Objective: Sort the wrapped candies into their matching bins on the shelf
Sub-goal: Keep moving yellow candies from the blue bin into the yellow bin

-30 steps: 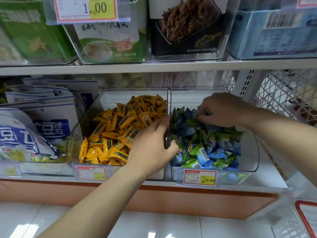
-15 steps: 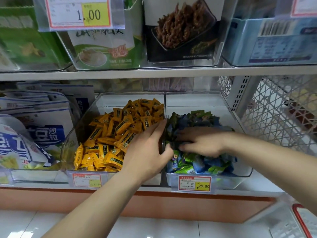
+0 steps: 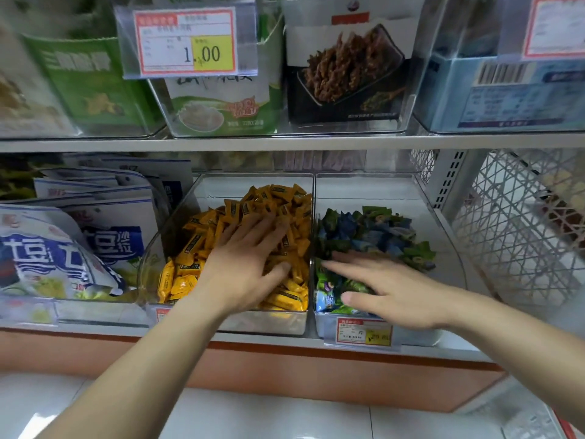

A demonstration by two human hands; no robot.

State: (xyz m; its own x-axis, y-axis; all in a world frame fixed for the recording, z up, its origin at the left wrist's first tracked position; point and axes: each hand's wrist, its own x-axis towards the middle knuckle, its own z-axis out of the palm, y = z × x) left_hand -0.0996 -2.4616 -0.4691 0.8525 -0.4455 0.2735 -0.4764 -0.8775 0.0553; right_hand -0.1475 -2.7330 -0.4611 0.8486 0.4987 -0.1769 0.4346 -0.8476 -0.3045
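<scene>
Left hand point(image 3: 250, 264) flat on yellow candies point(image 3: 285, 204), grip released; right hand point(image 3: 389, 293) flat on green-blue candies point(image 3: 380, 229), released.

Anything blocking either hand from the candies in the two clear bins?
Nothing visible. The left hand lies flat on the yellow candies in the left bin; the right hand lies on the blue-green candies in the right bin. Only the bins' clear walls stand between the two piles.

At 11 o'clock you see a price tag point(image 3: 186, 41) reading 1.00, with a green pack point(image 3: 221, 103) just below it. At 12 o'clock stands a black box point(image 3: 348, 80), at 1 a blue box point(image 3: 506, 96). Blue-and-white bags point(image 3: 47, 248) lie at 9, a white wire basket point(image 3: 519, 223) at 3, floor tiles point(image 3: 269, 416) at 6.
</scene>
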